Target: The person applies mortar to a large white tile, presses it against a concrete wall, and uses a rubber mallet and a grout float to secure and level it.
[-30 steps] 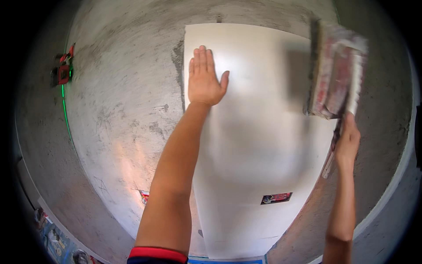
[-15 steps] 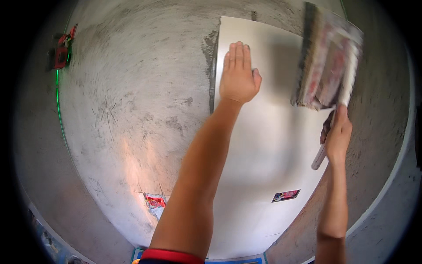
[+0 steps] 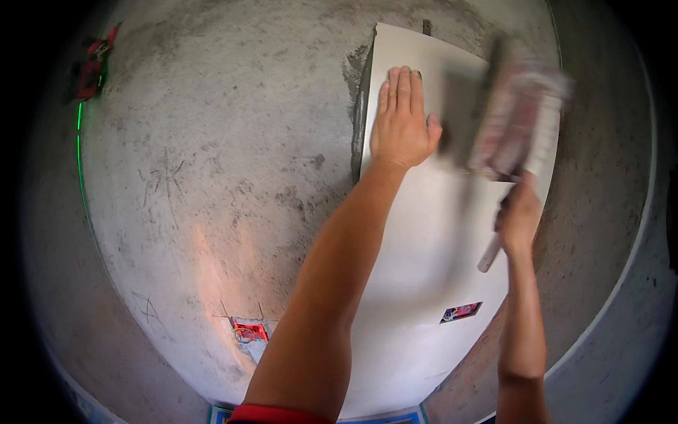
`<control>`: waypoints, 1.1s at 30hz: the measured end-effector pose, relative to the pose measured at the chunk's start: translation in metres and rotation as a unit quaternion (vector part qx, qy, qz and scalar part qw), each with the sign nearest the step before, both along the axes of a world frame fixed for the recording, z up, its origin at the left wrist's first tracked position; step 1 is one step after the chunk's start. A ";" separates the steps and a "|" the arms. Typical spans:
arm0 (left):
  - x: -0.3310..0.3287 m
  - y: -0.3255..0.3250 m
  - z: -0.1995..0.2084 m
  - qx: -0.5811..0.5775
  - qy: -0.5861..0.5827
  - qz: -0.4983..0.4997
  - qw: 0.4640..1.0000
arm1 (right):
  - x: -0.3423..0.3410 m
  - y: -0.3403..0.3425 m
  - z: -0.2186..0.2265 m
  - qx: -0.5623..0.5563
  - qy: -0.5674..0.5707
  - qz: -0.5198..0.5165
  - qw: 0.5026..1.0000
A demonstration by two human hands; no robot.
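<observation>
A large glossy off-white wall tile stands upright against the rough wall, with grey mortar showing along its upper left edge. My left hand lies flat on the tile's upper left part, fingers stretched out and pointing up. Gripped by its handle in my right hand is a broad rectangular tile-beating paddle, stained red and white and smeared by motion. The paddle is over the tile's upper right part, its shadow on the glossy face. Whether it touches the tile cannot be told.
A slanted cutout with wires opens low in the tile. Left of it, a red socket box with wires sits in the bare grey wall. A red laser level casts a green line at the far left. A side wall rises at right.
The paddle and my right hand have moved left, in over the tile. My left hand stays flat on the same spot, while the view has shifted slightly.
</observation>
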State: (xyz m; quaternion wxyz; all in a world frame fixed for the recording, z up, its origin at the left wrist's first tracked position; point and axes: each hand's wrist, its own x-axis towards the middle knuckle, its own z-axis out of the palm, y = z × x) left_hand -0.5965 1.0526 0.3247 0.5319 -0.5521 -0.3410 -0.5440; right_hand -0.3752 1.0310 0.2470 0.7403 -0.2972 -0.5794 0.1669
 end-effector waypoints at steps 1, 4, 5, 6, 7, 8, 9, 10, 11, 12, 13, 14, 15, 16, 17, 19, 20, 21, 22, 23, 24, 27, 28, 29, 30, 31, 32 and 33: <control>0.004 0.001 0.001 0.006 0.000 -0.012 1.000 | -0.009 0.014 0.005 -0.051 -0.076 -0.005 0.996; 0.006 0.002 0.004 0.015 0.001 -0.030 0.999 | -0.003 0.011 0.042 -0.103 -0.149 0.018 0.983; 0.003 0.001 0.003 0.012 -0.005 -0.020 1.000 | 0.003 0.003 0.051 -0.106 -0.148 0.059 0.982; 0.000 0.002 0.001 0.010 -0.004 -0.016 1.000 | 0.011 -0.008 0.056 -0.089 -0.140 0.091 0.982; -0.002 0.002 -0.001 0.008 -0.004 -0.007 1.000 | 0.017 -0.019 0.056 -0.079 -0.116 0.087 0.986; -0.004 0.000 -0.001 0.010 -0.004 0.004 1.000 | 0.020 -0.028 0.051 -0.065 -0.091 0.084 0.990; -0.004 -0.001 -0.001 0.010 -0.003 0.004 1.000 | 0.019 -0.031 0.040 -0.065 -0.090 0.085 0.990; -0.006 -0.001 -0.002 0.012 0.000 0.005 1.000 | 0.015 -0.032 0.027 0.004 -0.043 0.060 0.997; -0.008 -0.002 -0.004 0.014 0.003 0.007 1.000 | 0.010 -0.030 0.018 0.073 0.004 0.035 0.997; -0.002 -0.002 -0.002 0.014 0.004 0.000 1.000 | 0.009 -0.018 0.012 0.048 0.001 0.022 0.999; 0.002 -0.002 0.000 0.016 0.006 -0.006 1.000 | 0.002 0.004 0.013 -0.031 -0.062 0.001 0.998; 0.008 0.000 0.002 0.017 0.007 -0.015 1.000 | -0.002 0.020 0.023 -0.111 -0.125 -0.023 0.986; 0.009 0.001 0.005 0.017 0.009 -0.020 1.000 | -0.003 0.020 0.032 -0.112 -0.122 -0.028 0.986; 0.009 0.003 0.009 0.028 0.009 -0.013 0.999 | -0.001 0.018 0.039 -0.084 -0.146 -0.022 0.985; 0.008 0.007 0.003 0.026 0.007 -0.002 1.000 | 0.003 0.018 0.039 -0.068 -0.174 -0.011 0.982; -0.002 0.010 0.006 0.037 0.017 0.009 0.999 | 0.022 0.001 0.052 -0.097 -0.140 0.063 0.983; -0.001 0.020 0.003 0.046 0.023 0.007 0.999 | 0.032 -0.005 0.047 -0.121 -0.099 0.104 0.982; -0.002 0.021 -0.001 0.025 0.023 0.001 0.999 | 0.035 -0.007 0.023 -0.091 -0.060 0.089 0.990; -0.005 0.017 0.000 0.047 0.036 0.021 0.998 | 0.036 -0.016 -0.006 -0.054 -0.022 0.074 0.996; -0.016 0.012 -0.001 0.066 0.052 0.054 0.995 | 0.024 -0.023 -0.043 -0.024 0.017 0.064 0.997; -0.018 0.006 0.001 0.054 0.052 0.054 0.996 | 0.014 -0.029 -0.081 0.010 0.093 0.072 0.993; 0.009 0.008 0.006 0.050 0.032 0.006 0.998 | -0.003 -0.009 -0.175 -0.089 0.029 -0.013 0.996; 0.013 0.013 0.006 0.044 0.031 0.003 0.999 | -0.018 0.014 -0.166 -0.248 -0.008 0.032 0.968; 0.017 0.016 0.006 0.056 0.034 0.001 0.998 | -0.018 0.018 -0.167 -0.208 -0.044 0.027 0.977; 0.010 0.015 0.004 0.070 0.034 0.015 0.997 | -0.028 0.015 -0.165 -0.164 -0.086 0.037 0.982; 0.006 0.015 0.004 0.065 0.035 0.025 0.997 | -0.025 0.004 -0.159 -0.201 -0.059 0.073 0.975; 0.003 0.013 0.001 0.054 0.043 0.027 0.997 | -0.024 -0.021 -0.148 -0.248 -0.024 0.118 0.961; 0.003 0.014 0.000 0.057 0.039 0.018 0.997 | -0.017 -0.034 -0.159 -0.239 -0.002 0.147 0.960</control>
